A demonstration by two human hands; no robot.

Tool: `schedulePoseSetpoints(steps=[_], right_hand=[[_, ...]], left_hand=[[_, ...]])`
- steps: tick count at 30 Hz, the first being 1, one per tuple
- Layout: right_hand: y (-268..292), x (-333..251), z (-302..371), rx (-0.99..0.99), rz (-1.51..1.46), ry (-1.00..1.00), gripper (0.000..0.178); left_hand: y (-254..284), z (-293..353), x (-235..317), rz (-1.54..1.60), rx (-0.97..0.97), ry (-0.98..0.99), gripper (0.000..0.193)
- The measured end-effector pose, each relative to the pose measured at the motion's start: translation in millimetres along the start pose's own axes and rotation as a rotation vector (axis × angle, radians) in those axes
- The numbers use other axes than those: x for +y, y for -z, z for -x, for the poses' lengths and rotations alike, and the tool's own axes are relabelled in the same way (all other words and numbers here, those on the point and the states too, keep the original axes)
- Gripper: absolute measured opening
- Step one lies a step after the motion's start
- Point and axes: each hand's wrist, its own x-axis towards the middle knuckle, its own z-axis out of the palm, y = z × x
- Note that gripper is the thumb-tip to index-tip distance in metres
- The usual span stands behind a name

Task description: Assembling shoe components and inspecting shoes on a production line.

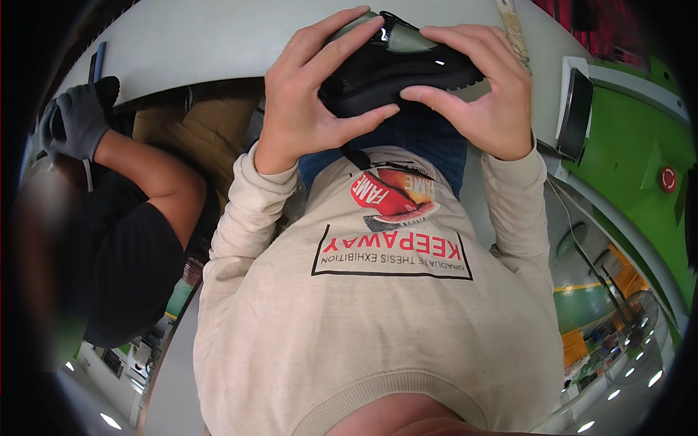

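Note:
A black shoe point(396, 70) with a thick sole, ridged along its edge, and glossy and grey-green parts on top is held up near the edge of the white table. My left hand point(309, 87) grips its left end, fingers over the upper side and thumb below. Around the right end closes my right hand point(491, 83), its fingertips on the grey-green part and its thumb against the sole side. The palms hide both ends of the shoe.
The white table point(196, 51) stretches across the far side. At left, a co-worker in grey gloves point(80, 120) holds a dark object. A pale strip point(513, 29) lies at the back right. Farther right are a black-screened device point(576, 112) and a green machine with a red button point(667, 179).

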Motion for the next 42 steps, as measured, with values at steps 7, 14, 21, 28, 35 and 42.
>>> schedulePoseSetpoints(steps=[7,14,21,28,35,42], right_hand=[[-6.7,4.0,6.5,0.094,-0.03,-0.011,0.058],[3.2,11.8,15.2,0.115,-0.083,-0.046,0.091],[-15.0,-14.2,25.9,-0.03,-0.945,-0.291,0.148],[-8.6,20.1,10.7,0.216,-0.099,-0.06,0.105],[-23.9,50.3,17.4,0.224,0.063,-0.015,0.106],[-20.6,56.4,16.6,0.23,-0.028,0.025,0.105]], left_hand=[[-1.2,-14.0,-14.9,-0.175,-0.107,-0.16,0.088],[-10.4,-32.9,-8.7,-0.137,-0.287,-0.05,0.072],[-37.6,-16.5,-3.8,0.932,0.189,0.062,0.079],[-14.0,-23.1,-34.5,0.398,0.183,0.017,0.108],[-30.1,-20.4,-55.5,0.019,0.097,-0.061,0.078],[-34.4,-30.8,-56.9,-0.03,0.083,-0.05,0.079]])
